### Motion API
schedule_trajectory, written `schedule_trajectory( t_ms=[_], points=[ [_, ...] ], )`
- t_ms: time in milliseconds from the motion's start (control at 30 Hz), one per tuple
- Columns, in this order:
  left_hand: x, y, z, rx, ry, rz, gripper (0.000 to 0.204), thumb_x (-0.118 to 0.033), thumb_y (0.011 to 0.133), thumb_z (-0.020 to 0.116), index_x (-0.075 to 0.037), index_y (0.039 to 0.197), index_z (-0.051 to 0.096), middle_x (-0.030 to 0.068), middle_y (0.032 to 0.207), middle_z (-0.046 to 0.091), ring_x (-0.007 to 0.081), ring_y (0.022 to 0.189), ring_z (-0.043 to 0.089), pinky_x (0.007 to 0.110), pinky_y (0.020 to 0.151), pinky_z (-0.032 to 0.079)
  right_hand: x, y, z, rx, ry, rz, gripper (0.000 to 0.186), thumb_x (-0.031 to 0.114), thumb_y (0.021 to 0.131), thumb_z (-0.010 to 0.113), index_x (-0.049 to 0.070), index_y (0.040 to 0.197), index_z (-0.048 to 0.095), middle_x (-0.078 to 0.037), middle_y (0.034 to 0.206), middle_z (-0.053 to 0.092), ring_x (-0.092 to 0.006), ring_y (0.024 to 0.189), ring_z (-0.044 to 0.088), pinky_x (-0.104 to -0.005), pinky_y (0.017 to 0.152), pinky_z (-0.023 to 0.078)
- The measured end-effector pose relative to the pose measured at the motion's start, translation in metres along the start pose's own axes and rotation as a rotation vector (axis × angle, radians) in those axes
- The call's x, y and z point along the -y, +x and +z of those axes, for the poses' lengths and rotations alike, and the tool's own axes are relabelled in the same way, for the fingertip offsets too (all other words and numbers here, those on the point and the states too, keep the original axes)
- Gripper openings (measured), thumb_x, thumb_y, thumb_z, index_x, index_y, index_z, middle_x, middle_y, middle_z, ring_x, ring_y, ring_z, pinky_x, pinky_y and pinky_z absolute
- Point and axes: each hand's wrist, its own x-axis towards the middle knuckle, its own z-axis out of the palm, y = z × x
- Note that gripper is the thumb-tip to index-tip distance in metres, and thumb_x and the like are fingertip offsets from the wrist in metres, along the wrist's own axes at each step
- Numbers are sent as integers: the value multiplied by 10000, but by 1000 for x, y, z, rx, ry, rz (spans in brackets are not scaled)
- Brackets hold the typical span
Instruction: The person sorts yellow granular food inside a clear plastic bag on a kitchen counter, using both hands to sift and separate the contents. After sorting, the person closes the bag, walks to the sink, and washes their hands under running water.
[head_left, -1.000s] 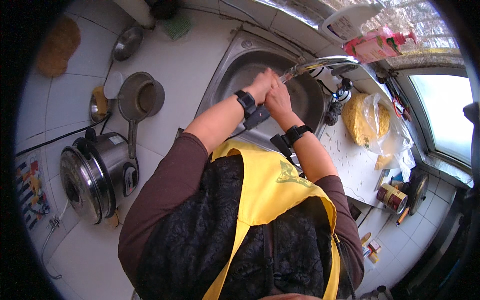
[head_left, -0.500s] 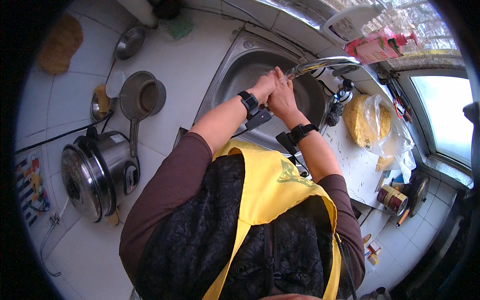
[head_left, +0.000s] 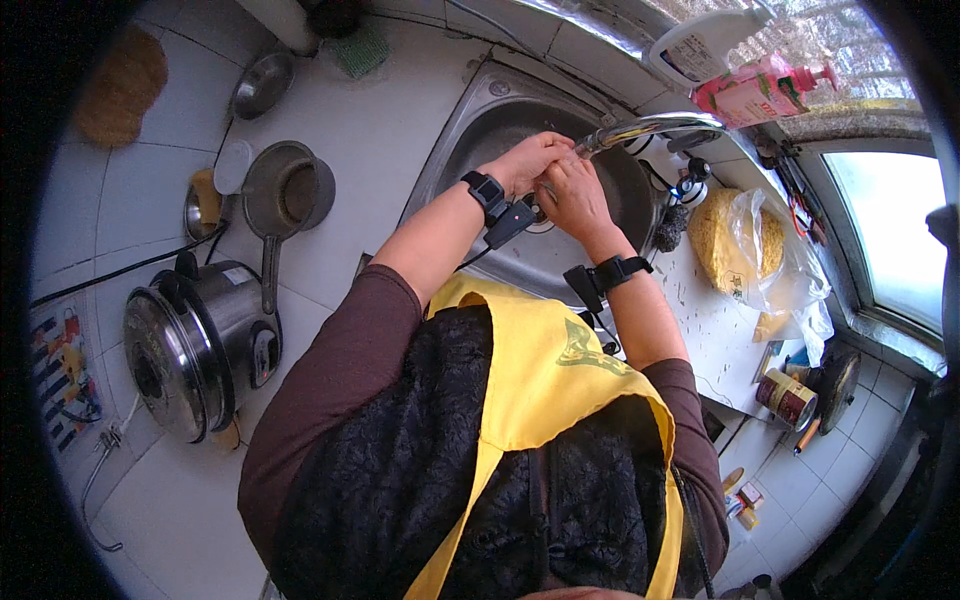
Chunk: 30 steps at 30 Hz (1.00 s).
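My left hand (head_left: pixel 530 163) and my right hand (head_left: pixel 579 198) meet over the steel sink (head_left: pixel 468 150), right at the mouth of the chrome tap (head_left: pixel 650 124). The fingers of both hands are bent and closed against each other. Anything between them is hidden, and I cannot tell whether water is running. Each wrist wears a black strap with a small black box hanging from it. The sink's drain (head_left: pixel 541 222) shows partly beneath the hands.
Left of the sink stand a grey saucepan (head_left: pixel 270 255) and a steel pressure cooker (head_left: pixel 215 345). A bag of yellow food (head_left: pixel 735 245) lies to the right, beside a dark scrubber (head_left: pixel 670 230). A white bottle (head_left: pixel 695 50) and pink pump bottle (head_left: pixel 760 92) stand by the window.
The hands have shifted against each other. My left hand has turned and its fingers have bent at the tap. My right hand has moved slightly lower and to the right, its fingers curling.
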Motion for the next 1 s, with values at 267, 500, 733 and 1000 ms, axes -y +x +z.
schedule_trajectory(
  t_ms=[267,500,733,1000],
  points=[
    [11,2,-1,-75,-32,-13,251,-243,1011,417,-41,1020,566,73,928,624,171,796,609,327,675,512,0,-7,-1,-97,167,-78,293,164,758,638,28,1018,644,-137,1184,605,-328,1213,490,-420,1031,375],
    [4,2,-16,-97,123,-146,396,-377,1021,355,-39,1010,561,59,874,605,159,766,588,317,656,488,-10,-6,19,56,1303,476,343,259,964,450,27,1117,651,-95,1260,593,-237,1206,507,-362,1072,336],
    [2,-17,-17,-29,122,42,327,-340,1006,430,-83,1185,523,48,1061,566,139,941,542,297,811,458,-7,0,12,16,2250,801,562,412,1033,157,53,1373,425,-90,1412,441,-240,1295,407,-383,1138,254],
    [-8,-30,-13,109,47,130,279,-173,913,598,-37,1150,539,61,1021,595,138,933,574,287,814,482,1,-4,2,17,2422,764,619,475,1021,161,35,1356,439,-122,1366,476,-251,1283,421,-394,1129,282]
  ],
)
